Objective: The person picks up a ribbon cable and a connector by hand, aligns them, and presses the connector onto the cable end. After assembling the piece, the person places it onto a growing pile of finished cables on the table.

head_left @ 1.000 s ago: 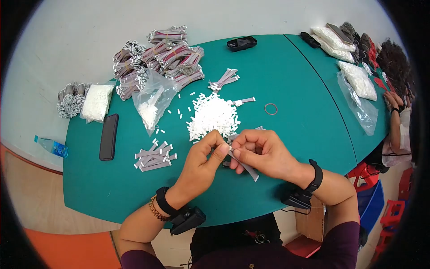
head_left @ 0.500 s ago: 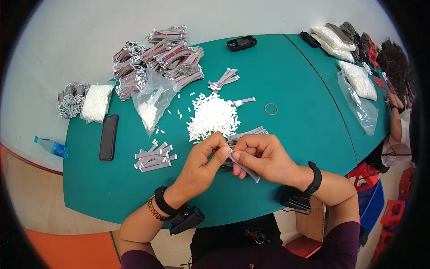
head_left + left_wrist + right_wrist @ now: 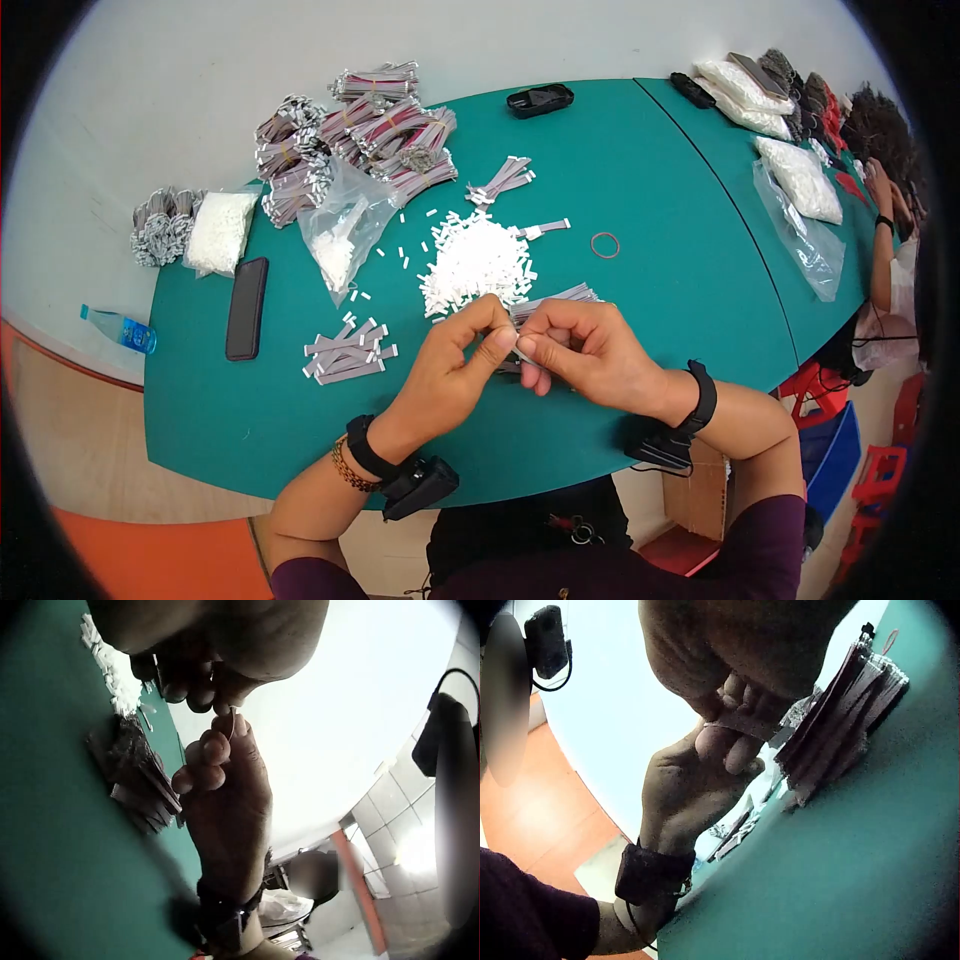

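Observation:
Above the green table (image 3: 690, 300), the two hands meet fingertip to fingertip at a short grey ribbon cable (image 3: 746, 729). The left hand (image 3: 445, 370) pinches its end between thumb and forefinger; the right hand (image 3: 605, 362) pinches it just beside, other fingers curled. In the left wrist view the cable (image 3: 232, 724) shows edge-on as a thin strip. What lies between the fingertips is mostly hidden. Just beyond the hands are a bundle of grey cables (image 3: 560, 300) and a heap of small white pieces (image 3: 478, 262). Several cables with white ends (image 3: 350, 352) lie left of the hands.
Bundled cables (image 3: 385, 125) are stacked at the back left, by an open plastic bag (image 3: 340, 225) and a full bag (image 3: 218, 232). A phone (image 3: 246, 310) lies at left, a red rubber band (image 3: 605, 245) at right. Another person's arm (image 3: 882, 260) reaches in at far right.
Beneath the right hand, the cable's hanging end has gone out of sight in the head view. Both hands keep their pinch with little movement. The other person's hand at far right has moved up.

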Motion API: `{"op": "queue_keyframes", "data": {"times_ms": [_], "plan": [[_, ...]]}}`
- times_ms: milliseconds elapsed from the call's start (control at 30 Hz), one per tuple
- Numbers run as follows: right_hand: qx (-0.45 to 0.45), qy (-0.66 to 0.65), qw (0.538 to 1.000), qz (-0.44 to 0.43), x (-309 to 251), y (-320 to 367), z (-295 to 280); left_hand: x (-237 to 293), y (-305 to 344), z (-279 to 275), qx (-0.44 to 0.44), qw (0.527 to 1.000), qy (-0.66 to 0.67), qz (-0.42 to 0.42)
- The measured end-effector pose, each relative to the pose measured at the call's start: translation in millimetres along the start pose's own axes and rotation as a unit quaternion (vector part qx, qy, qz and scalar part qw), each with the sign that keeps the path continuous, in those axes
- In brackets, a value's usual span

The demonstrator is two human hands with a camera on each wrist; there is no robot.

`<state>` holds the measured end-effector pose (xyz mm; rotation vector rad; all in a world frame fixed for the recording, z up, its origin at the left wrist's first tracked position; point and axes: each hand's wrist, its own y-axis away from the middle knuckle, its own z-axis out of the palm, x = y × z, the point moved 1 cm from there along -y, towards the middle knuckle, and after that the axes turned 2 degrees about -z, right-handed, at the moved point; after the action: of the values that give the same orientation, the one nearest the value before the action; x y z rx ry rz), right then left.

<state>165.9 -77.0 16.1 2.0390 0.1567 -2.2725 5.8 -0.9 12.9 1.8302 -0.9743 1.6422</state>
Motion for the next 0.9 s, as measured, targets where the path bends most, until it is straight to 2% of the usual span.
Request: {"op": "queue_keyframes", "data": {"times_ms": [133, 233, 433, 633, 733, 833, 900], "plan": [[0.006, 0.0, 1.0, 0.022, -11, 0, 0, -3, -2, -4, -0.005, 0.998, 0.06, -0.037], [-0.005, 0.02, 0.999, 0.032, -13, 0, -2, -2, -3, -4, -0.009, 0.998, 0.057, -0.028], [0.003, -0.002, 1.0, 0.004, -10, -1, -4, 5, -3, -5, -0.031, 0.997, 0.052, -0.053], [0.015, 0.01, 1.0, -0.01, -6, -2, -1, 7, -6, -7, -0.024, 1.0, 0.006, -0.003], [-0.026, 0.046, 0.999, 0.001, -1, -3, -6, 4, -7, -15, -0.003, 1.0, 0.008, -0.017], [-0.047, 0.049, 0.998, -0.008, -2, -4, -5, 9, -6, -12, 0.046, 0.998, -0.03, 0.023], [-0.063, 0.092, 0.993, -0.048, 2, -4, -3, 5, -5, -10, 0.067, 0.995, -0.061, 0.038]]}}
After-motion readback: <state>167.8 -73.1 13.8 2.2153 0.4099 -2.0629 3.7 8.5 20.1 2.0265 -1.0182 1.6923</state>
